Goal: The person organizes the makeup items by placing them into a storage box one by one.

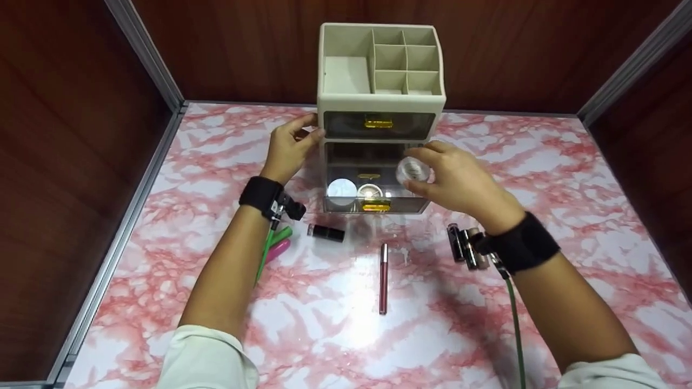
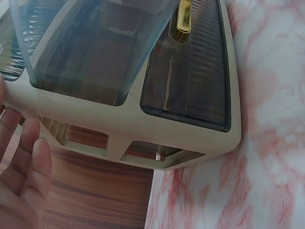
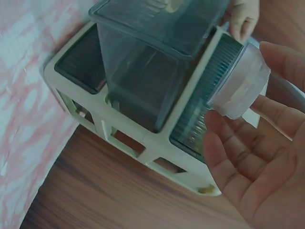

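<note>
A cream makeup organizer [image 1: 383,102] with smoky see-through drawers stands at the back of the table. Its drawer [image 1: 403,205] below the top one is pulled out, holding a white round container [image 1: 342,190] and a smaller round pot [image 1: 370,190]. My right hand [image 1: 465,175] pinches a small clear round jar [image 1: 413,169] between thumb and fingers, over the drawer's right side. In the right wrist view the jar [image 3: 243,86] is tilted. My left hand [image 1: 289,151] touches the organizer's left side, its fingers [image 2: 42,162] fairly straight.
On the table lie a lip gloss tube [image 1: 383,278], a black lipstick [image 1: 326,233], and green [image 1: 281,235] and pink [image 1: 278,250] tubes partly behind the left forearm. Several dark lipstick tubes [image 1: 457,243] lie beside the right wrist. Brown panels [image 1: 243,54] wall the table.
</note>
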The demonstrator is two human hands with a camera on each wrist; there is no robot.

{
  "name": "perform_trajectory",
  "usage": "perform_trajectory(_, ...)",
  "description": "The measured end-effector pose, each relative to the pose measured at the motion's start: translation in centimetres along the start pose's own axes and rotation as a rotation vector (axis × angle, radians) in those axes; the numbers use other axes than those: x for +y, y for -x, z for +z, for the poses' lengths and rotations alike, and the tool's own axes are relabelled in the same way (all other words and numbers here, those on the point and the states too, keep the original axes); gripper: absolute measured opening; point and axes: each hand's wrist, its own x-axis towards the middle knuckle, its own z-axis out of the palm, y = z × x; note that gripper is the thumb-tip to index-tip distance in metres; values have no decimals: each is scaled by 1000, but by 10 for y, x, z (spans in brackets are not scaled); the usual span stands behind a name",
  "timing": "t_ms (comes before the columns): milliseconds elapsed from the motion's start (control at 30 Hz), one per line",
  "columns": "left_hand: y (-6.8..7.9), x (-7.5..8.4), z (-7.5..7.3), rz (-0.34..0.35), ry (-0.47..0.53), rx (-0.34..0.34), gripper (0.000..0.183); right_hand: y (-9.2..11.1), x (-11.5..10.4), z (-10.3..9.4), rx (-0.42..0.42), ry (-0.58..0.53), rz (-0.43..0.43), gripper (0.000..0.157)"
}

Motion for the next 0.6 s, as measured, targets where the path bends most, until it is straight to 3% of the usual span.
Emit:
perform_trajectory(267,9,27,-2,-13,14,-24,36,-17,0,12,-38,21,-22,52)
perform_trajectory(600,10,28,-3,18,13,-29,34,-30,3,29,-160,49,64,47)
